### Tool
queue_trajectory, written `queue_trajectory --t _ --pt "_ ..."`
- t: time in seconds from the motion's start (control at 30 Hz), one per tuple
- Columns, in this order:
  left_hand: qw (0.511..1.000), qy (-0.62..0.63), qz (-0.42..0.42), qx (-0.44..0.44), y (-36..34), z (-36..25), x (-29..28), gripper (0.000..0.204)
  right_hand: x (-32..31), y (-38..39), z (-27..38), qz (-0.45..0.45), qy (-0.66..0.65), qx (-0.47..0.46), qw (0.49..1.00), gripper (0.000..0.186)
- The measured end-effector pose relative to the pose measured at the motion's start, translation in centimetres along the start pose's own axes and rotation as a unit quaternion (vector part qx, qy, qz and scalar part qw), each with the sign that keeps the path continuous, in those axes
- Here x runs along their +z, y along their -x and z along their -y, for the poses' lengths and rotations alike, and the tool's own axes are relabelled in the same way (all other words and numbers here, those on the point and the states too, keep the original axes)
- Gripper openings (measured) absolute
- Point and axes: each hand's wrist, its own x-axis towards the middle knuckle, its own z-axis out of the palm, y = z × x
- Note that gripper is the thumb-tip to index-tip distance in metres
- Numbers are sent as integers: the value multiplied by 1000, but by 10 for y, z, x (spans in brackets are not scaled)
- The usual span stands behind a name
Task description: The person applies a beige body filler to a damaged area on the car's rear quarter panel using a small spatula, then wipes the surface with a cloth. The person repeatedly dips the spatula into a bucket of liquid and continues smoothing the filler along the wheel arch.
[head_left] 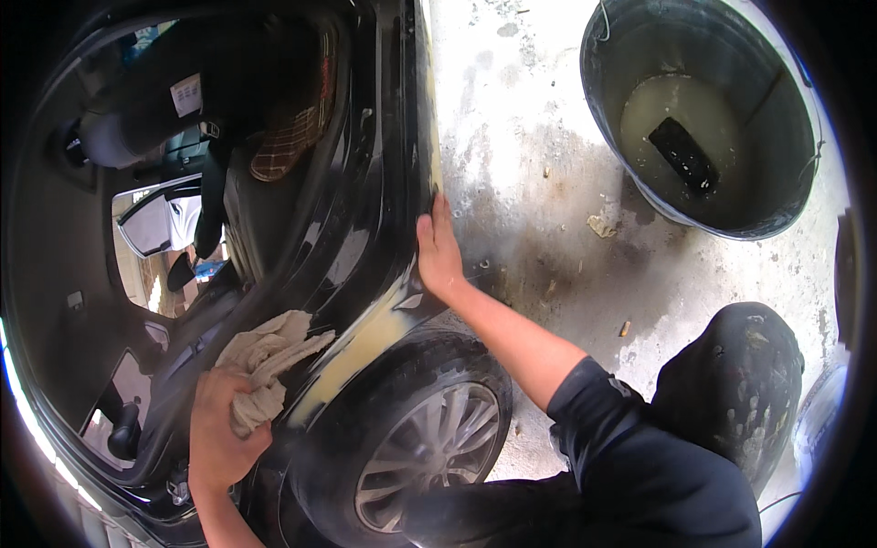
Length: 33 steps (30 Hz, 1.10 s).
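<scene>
My left hand (217,434) is closed around a crumpled beige rag (267,361) at the edge of the black car's door opening. The rag spreads out from my fingers over the dark bodywork. My right hand (440,254) rests with its fingers stretched out along the lower side of the car's black body panel (384,219), just ahead of the wheel arch. Between my hands, a patch of pale yellow filler (364,349) runs along the arch above the wheel (438,447).
A dark bucket (630,173) holds cloudy water and a black block (683,155) on the stained concrete floor (521,119). My bent knee (731,393) is at the right. Inside the car, a checked brown thing (285,146) lies near the sill.
</scene>
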Motion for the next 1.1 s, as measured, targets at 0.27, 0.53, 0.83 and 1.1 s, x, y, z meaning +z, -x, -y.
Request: queue_trajectory --t 0.27,0.53,0.83,1.1 --pt "1000 8 7 -28 2 -6 -3 49 -16 97 8 49 15 -45 998 82" --pt "1000 0 17 -24 1 -9 -2 48 -13 -20 3 10 1 -29 1000 77" --pt "1000 -8 3 7 -3 -5 -3 51 -12 13 0 51 54 6 997 69" --pt "1000 -15 7 1 -2 -8 -4 50 -16 21 7 39 29 -29 998 69"
